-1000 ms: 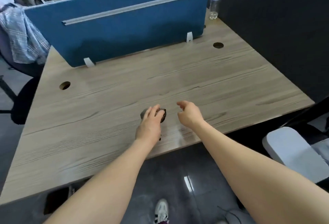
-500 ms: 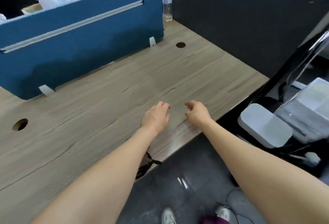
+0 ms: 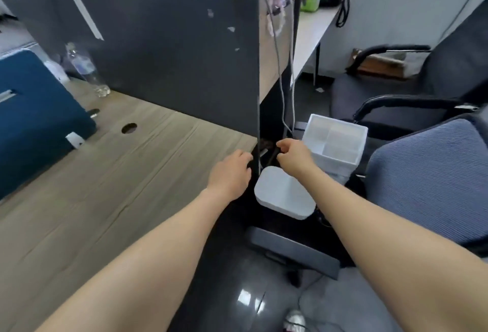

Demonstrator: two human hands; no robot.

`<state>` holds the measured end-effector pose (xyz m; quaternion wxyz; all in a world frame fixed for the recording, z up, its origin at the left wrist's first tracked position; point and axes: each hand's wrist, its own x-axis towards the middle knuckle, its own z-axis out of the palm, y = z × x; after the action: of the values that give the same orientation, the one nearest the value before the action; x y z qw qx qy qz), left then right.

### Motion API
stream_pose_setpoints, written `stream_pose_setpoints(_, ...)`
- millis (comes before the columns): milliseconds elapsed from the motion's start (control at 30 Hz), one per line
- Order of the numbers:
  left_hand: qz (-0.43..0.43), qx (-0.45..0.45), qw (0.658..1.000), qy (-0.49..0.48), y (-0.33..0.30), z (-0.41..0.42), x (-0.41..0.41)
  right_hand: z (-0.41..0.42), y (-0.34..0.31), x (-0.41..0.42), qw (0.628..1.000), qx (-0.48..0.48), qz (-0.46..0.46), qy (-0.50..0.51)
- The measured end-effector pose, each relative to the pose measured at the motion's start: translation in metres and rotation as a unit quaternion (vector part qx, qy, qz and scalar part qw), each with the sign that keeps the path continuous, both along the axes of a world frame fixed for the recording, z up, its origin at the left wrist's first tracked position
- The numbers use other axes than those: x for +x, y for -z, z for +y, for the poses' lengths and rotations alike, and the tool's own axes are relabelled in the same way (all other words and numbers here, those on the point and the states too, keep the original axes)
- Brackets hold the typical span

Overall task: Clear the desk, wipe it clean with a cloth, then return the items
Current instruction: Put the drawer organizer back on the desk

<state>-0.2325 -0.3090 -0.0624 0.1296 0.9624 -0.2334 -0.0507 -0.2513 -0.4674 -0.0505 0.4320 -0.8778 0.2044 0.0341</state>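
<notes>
- Wooden desk [image 3: 111, 186] now sits to the left of view; a second ago it filled the frame, so the person has turned right toward the items parked beside it.
- Left hand [image 3: 229, 173] has left the dark cloth it was pressing; the cloth is no longer in view. It now hovers at the desk's right edge, fingers loosely curled, holding nothing.
- Right hand [image 3: 293, 157] reaches toward a white divided organizer [image 3: 334, 144] and a white box [image 3: 284, 194], fingers bent, nothing clamped.
- Judgement: wiping looks finished; returning items is beginning.
- 1 water bottle [image 3: 85, 67] stands at the desk's far edge.
</notes>
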Motion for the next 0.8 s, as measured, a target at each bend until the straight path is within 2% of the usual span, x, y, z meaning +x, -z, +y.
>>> stream_pose_setpoints(200, 0.021, -0.025, 0.998, 0.053, 0.023, -0.112, 0.038, -0.125, 0.02, 0.005, 0.994, -0.002, 0.027, 0.109)
stream_pose_setpoints(467, 0.079, -0.078, 0.993, 0.039, 0.064, -0.201, 0.092, -0.235, 0.082, 0.005, 0.964, 0.014, 0.099, 0.245)
stream_pose_setpoints(600, 0.157, -0.107, 0.982, -0.012, 0.098, -0.231, 0.13, -0.265, 0.12, 0.025, 0.947, 0.032, 0.144, 0.284)
stream_pose_setpoints(800, 0.268, -0.106, 0.952, -0.108, 0.166, -0.272, 0.196, -0.286, 0.189, 0.066, 0.922, 0.118, 0.156, 0.335)
